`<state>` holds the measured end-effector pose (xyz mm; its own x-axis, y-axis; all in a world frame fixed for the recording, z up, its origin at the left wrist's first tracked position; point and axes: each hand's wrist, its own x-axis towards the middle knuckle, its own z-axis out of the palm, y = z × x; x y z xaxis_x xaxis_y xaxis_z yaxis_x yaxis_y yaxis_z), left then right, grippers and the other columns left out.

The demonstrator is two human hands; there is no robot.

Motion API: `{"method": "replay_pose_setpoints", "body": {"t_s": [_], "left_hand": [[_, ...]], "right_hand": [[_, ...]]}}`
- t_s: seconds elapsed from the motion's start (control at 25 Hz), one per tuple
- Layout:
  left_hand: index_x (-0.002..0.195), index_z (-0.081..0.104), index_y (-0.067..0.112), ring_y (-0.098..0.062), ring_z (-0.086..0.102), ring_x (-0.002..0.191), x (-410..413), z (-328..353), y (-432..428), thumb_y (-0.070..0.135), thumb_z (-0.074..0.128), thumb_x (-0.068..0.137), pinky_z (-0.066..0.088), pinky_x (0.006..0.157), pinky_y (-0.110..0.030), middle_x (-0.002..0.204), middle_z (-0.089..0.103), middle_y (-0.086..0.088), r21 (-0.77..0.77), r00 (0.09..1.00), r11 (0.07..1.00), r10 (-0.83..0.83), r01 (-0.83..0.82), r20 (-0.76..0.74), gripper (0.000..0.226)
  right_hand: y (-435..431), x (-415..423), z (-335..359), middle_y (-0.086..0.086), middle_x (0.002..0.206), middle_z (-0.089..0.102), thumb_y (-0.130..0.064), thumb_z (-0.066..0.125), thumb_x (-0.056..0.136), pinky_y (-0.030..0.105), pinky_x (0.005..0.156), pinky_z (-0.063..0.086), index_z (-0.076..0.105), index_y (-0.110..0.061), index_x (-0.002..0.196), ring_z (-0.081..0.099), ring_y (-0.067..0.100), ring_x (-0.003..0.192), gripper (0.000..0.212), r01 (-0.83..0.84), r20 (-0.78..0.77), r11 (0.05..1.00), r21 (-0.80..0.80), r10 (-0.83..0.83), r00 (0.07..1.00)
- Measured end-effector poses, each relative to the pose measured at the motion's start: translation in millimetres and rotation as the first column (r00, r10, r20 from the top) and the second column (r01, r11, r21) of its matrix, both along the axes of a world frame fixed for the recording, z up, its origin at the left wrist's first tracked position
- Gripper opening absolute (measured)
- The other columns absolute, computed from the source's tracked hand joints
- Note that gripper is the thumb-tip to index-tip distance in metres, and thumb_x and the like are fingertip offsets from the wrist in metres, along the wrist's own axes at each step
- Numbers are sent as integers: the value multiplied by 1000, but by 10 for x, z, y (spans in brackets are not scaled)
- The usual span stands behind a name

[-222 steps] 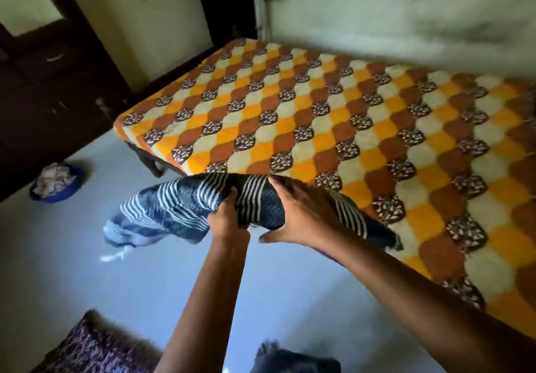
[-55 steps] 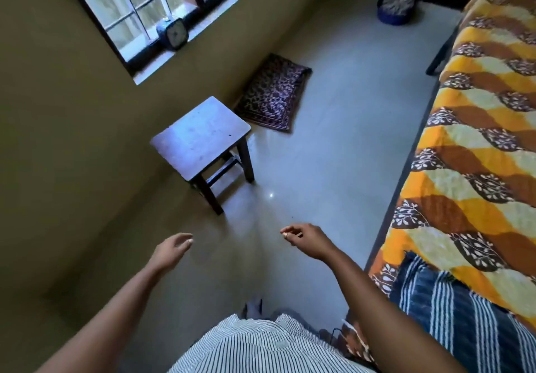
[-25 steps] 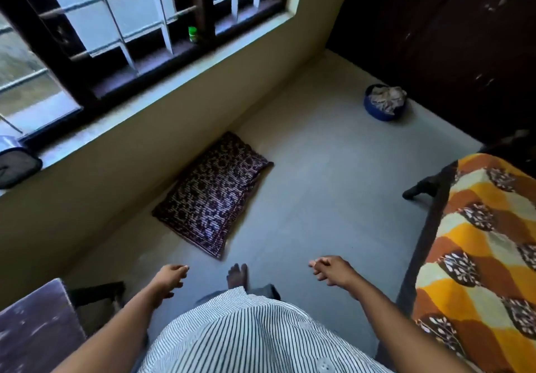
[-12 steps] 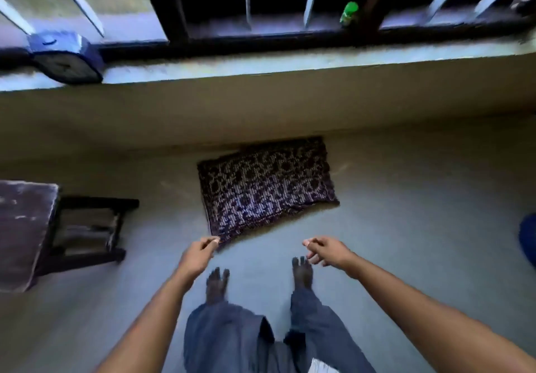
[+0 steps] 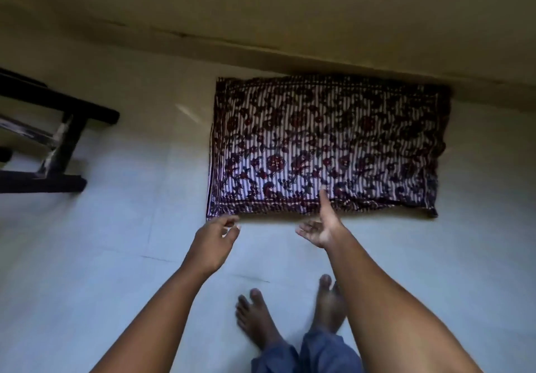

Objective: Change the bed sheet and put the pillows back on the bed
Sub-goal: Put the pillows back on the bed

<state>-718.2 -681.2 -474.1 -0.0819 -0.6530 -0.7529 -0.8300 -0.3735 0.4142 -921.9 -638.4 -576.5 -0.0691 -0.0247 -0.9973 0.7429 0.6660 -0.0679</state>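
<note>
The pillow (image 5: pixel 324 140) lies flat on the floor (image 5: pixel 116 256), its long far edge pushed up against the foot of the wall (image 5: pixel 261 9). Its cover is dark, with thin pale stripes and a red and blue flower print, and a darker border runs along the near edge.

Both hands reach toward that near edge and hold nothing. The left hand (image 5: pixel 216 239) hangs just short of the pillow's near left corner, back upward, with the fingers loosely curled and parted. The right hand (image 5: pixel 322 224) is spread wide with the palm turned inward. One straight digit of it points up across the border of the cover and may be touching the cloth, though the blur there makes that hard to judge.

Below the hands, two bare feet (image 5: pixel 255 317) stand on the pale floor, toes toward the pillow, with blue trousers (image 5: pixel 304 355) above them at the bottom edge. At the left, well apart from the pillow, stand the dark legs and rungs of a stool (image 5: pixel 66 140).
</note>
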Motion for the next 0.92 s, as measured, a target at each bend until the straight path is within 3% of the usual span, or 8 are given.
{"method": "replay_pose_setpoints", "body": {"t_s": [0.08,0.2,0.32,0.48,0.56,0.64,0.76,0.92], "left_hand": [[120,59,15,-8,50,96,-51,-280,19,21,50,95,32,78,-15,115,57,1,-8,1000,1000,-6,6,-9,27],[119,59,17,-7,51,94,-99,-392,67,22,49,96,32,74,-14,107,55,5,27,999,999,-21,22,-29,26],[114,62,17,-11,55,97,-57,-92,127,22,49,96,34,74,-16,109,61,4,53,999,998,-26,28,-37,23],[116,62,16,-14,58,105,64,691,210,25,47,96,36,79,-17,118,64,0,113,997,992,-42,49,-61,25],[116,62,16,-13,58,104,68,1166,224,25,47,96,37,81,-18,117,64,1,107,994,992,-56,65,-90,26],[113,63,16,-14,59,102,32,1623,244,24,49,96,37,80,-18,114,65,1,95,993,995,-14,26,-119,24],[102,64,20,-21,61,105,-19,2106,336,22,51,95,41,88,-25,110,67,-4,112,981,990,101,-83,-165,15],[111,65,15,-20,59,106,131,2708,660,22,51,95,43,91,-27,114,66,-4,25,982,999,-29,34,-187,22]], "right_hand": [[-101,135,-443,12,153,23,-77,52,68,56,112,24,18,-16,149,36,36,130,107,147,0,989,-16,-147,989],[-253,160,-604,9,155,21,-76,57,63,53,115,14,22,-15,148,21,31,142,111,56,-98,997,-57,-61,993],[-202,8,-261,10,145,42,-68,70,50,50,113,26,42,-4,137,40,28,132,111,-67,-245,995,-79,46,968],[128,-428,719,19,126,58,-47,73,74,40,100,43,56,7,118,55,32,114,72,-422,-421,899,114,429,799],[245,-602,1378,21,113,64,-51,67,79,35,87,46,65,3,104,59,34,107,59,-708,-412,632,314,763,498],[296,-628,2043,17,102,65,-54,61,82,31,75,45,63,-4,90,61,32,101,50,-882,-371,270,385,921,120],[489,-543,2750,15,118,62,-54,61,81,35,86,47,57,-9,111,58,32,111,55,-889,-333,-201,412,875,-352],[778,-457,3508,16,121,60,-41,56,86,36,90,46,57,-10,115,57,32,113,43,-733,-303,-551,400,675,-673]]}}
